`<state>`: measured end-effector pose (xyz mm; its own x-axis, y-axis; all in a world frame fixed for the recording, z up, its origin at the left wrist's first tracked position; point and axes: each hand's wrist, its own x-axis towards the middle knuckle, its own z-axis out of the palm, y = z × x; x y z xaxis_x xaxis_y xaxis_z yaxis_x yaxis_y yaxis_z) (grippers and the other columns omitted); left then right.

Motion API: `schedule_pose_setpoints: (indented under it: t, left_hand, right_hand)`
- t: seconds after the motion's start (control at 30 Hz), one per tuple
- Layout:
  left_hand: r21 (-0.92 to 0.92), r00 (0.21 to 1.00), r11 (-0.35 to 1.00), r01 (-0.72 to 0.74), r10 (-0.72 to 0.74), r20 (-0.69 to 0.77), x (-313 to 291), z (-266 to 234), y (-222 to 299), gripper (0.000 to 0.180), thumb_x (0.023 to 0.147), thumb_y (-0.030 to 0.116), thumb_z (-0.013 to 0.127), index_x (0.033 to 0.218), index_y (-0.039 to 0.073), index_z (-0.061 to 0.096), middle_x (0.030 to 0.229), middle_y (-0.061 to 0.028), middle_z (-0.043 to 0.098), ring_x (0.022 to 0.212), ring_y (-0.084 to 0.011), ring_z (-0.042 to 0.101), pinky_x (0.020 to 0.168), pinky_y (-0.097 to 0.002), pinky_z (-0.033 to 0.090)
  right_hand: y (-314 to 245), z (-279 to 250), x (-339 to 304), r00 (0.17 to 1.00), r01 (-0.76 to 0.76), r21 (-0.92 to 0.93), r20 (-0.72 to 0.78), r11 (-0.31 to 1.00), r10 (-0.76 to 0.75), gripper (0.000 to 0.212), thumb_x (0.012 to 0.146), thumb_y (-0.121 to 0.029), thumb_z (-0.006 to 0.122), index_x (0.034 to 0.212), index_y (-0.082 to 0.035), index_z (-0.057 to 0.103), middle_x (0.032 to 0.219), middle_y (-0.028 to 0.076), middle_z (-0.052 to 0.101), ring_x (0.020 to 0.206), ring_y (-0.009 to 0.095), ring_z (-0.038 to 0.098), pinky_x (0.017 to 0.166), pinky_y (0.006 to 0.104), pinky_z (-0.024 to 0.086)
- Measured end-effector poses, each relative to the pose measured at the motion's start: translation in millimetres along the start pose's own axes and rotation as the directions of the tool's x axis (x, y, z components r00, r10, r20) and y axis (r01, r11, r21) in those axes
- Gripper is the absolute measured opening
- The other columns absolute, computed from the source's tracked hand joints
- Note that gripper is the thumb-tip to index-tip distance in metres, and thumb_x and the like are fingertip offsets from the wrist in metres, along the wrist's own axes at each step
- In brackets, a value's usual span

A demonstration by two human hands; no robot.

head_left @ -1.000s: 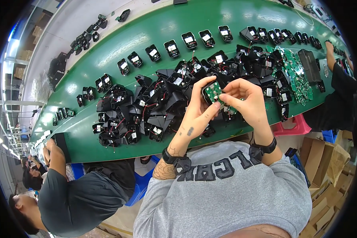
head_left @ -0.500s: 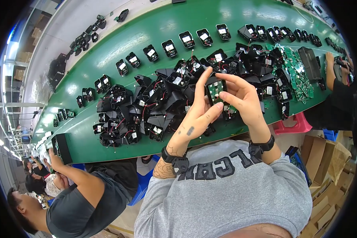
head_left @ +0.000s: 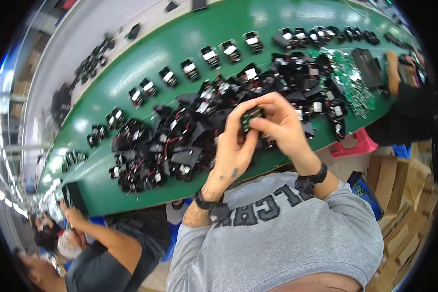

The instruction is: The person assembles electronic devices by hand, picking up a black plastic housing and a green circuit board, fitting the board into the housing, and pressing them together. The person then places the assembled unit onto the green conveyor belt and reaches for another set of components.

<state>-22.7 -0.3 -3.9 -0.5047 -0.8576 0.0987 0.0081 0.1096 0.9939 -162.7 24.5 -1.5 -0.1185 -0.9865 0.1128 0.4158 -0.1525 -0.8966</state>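
Observation:
Between my two hands, above the near side of the green bench, is a black plastic housing with a green circuit board (head_left: 251,119) in it. My left hand (head_left: 232,138) is closed round its left side, thumb along the near edge. With fingers curled over the far side, my right hand (head_left: 283,124) grips it too, its thumb pressed on the board's face. Much of the housing is hidden by my fingers. A large heap of black housings (head_left: 180,136) with red wires and white labels lies just beyond and left of my hands.
A spaced row of black housings (head_left: 209,57) runs along the green bench (head_left: 146,53). Loose green circuit boards (head_left: 348,80) are piled right, beside a black box (head_left: 366,67). Co-workers sit at left and far right. A pink stool (head_left: 354,144) and cardboard boxes (head_left: 399,194) stand at right.
The housing has tipped, so its board shows less. My hands have moved slightly left and closed more around it. The whole view has shifted and tilted a little.

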Motion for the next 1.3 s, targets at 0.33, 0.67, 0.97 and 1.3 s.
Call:
schedule_pose_setpoints:
  t: [0.33,0.67,0.97,1.3]
  left_hand:
    - [-0.009,0.985,0.986,-0.169,0.169,-0.022,10,-19,16,0.047,0.086,-0.006,0.054,0.128,0.008,0.039,0.107,-0.0121,0.059,0.08,-0.0129,0.06,0.064,-0.0202,0.047]
    - [0.238,0.75,0.971,-0.032,0.181,-0.636,-14,-283,45,0.049,0.087,0.01,0.059,0.133,0.016,0.043,0.109,-0.0032,0.058,0.09,-0.0125,0.057,0.066,-0.0239,0.044]
    - [0.436,0.366,0.724,0.534,0.267,-0.891,-63,-503,-50,0.046,0.069,0.016,0.068,0.112,0.005,0.059,0.103,-0.0132,0.062,0.092,-0.0276,0.061,0.078,-0.0371,0.05]
    - [0.237,0.086,0.522,0.82,0.296,-0.951,-72,-548,-107,0.04,0.074,0.017,0.062,0.114,0.02,0.06,0.105,-0.0131,0.066,0.098,-0.0332,0.062,0.085,-0.0404,0.048]
  right_hand:
    - [-69,-46,13,0.987,0.063,-0.593,0.157,0.803,0.038,0.024,0.077,-0.006,0.07,0.1,0.002,0.067,0.096,0.006,0.067,0.09,0.013,0.063,0.081,0.0283,0.05]
    - [-105,-367,83,0.897,-0.325,-0.943,-0.286,-0.066,-0.337,0.036,0.079,-0.032,0.066,0.095,0.0,0.068,0.092,0.015,0.068,0.085,0.023,0.064,0.076,0.0328,0.049]
    - [-86,-468,91,0.89,-0.417,-0.86,-0.321,-0.294,-0.324,0.03,0.08,-0.031,0.061,0.094,-0.004,0.062,0.091,0.02,0.064,0.09,0.036,0.061,0.077,0.0437,0.046]
    - [-170,-513,-6,0.794,-0.288,-0.921,-0.383,0.263,-0.473,0.036,0.093,-0.029,0.056,0.109,0.002,0.06,0.099,0.007,0.063,0.088,0.015,0.06,0.075,0.0248,0.048]
